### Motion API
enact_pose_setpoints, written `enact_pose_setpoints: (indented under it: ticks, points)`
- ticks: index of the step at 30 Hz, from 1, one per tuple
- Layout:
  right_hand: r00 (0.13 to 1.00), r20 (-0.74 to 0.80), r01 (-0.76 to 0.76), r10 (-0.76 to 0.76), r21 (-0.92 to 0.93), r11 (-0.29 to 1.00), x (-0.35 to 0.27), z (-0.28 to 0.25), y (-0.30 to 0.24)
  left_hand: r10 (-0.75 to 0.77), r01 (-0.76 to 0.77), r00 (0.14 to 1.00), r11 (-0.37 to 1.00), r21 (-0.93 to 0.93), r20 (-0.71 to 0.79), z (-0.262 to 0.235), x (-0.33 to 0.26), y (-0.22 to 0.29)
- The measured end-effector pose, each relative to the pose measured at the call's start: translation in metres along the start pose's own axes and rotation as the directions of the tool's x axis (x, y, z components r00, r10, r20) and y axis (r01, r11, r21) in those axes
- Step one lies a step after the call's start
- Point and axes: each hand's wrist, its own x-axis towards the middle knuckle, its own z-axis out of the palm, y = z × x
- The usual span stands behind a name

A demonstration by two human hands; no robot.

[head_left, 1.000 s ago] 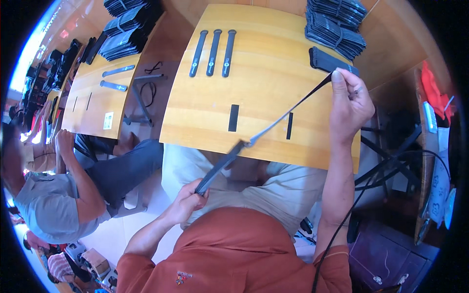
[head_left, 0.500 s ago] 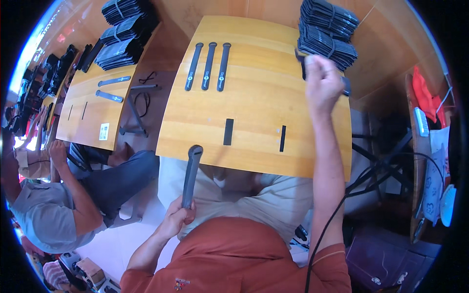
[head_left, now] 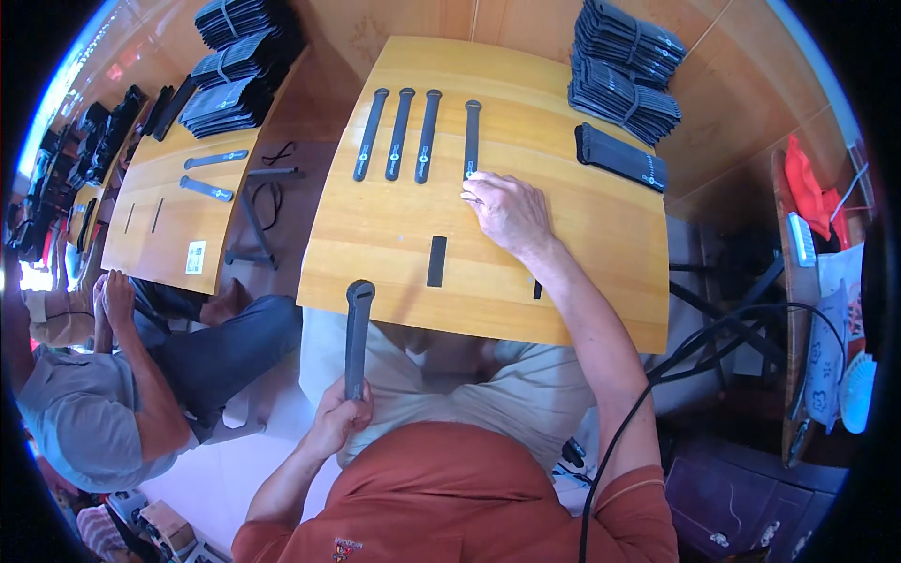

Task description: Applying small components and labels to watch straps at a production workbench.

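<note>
The person's left hand [head_left: 343, 418] is closed around the lower end of a slotted grey strap [head_left: 358, 342], which stands up in front of the near edge of the wooden table [head_left: 375, 249], rounded end uppermost; whether it is one strap or several layered together cannot be made out. The right hand [head_left: 510, 214] reaches over the tabletop, fingertips at the lower end of the fourth strap [head_left: 472, 141], which lies flat; the hand hides that end, so whether it pinches the strap or merely presses on it cannot be told. To its left, with a wider gap, lie the three aligned straps [head_left: 400, 136], side by side, rounded ends away from the person. Nearer the person, a black strip [head_left: 437, 261] is in plain view, while the right forearm partly covers a second black strip [head_left: 538, 289]. At the table's far right are a folded dark bundle [head_left: 619, 158] and, behind it, banded stacks [head_left: 624, 66]. A black cable [head_left: 657, 375] crosses the right arm. A co-worker [head_left: 84, 413] sits on the left by a second table [head_left: 178, 230], which bears two straps [head_left: 216, 159] and more piles [head_left: 225, 103].
</note>
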Motion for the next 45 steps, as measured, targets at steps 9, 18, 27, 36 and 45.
enact_pose_setpoints:
  ticks: [9,18,27,36,45]
  points:
    - [0.991,0.093,-0.089,0.091,-0.032,0.996,0.020,0.009,0.000,0.022,-0.022,1.000,1.000,0.002,0.015,0.002,0.001,0.002]
    - [0.994,0.085,-0.058,0.067,-0.106,0.993,0.028,0.014,-0.003,0.073,-0.071,0.996,0.997,-0.037,0.055,0.005,0.003,0.002]
    - [0.994,0.087,-0.060,0.069,-0.094,0.994,0.023,0.013,-0.011,0.124,-0.120,0.988,0.992,-0.048,0.096,0.010,0.008,0.003]
    - [0.986,0.122,-0.108,0.110,-0.019,0.994,0.019,0.000,-0.014,0.189,-0.201,0.967,0.978,0.052,0.170,0.021,0.015,0.012]
    - [0.965,0.130,-0.241,0.228,0.095,0.966,-0.010,-0.038,-0.033,0.215,-0.203,0.963,0.976,-0.083,0.162,0.037,0.023,0.020]
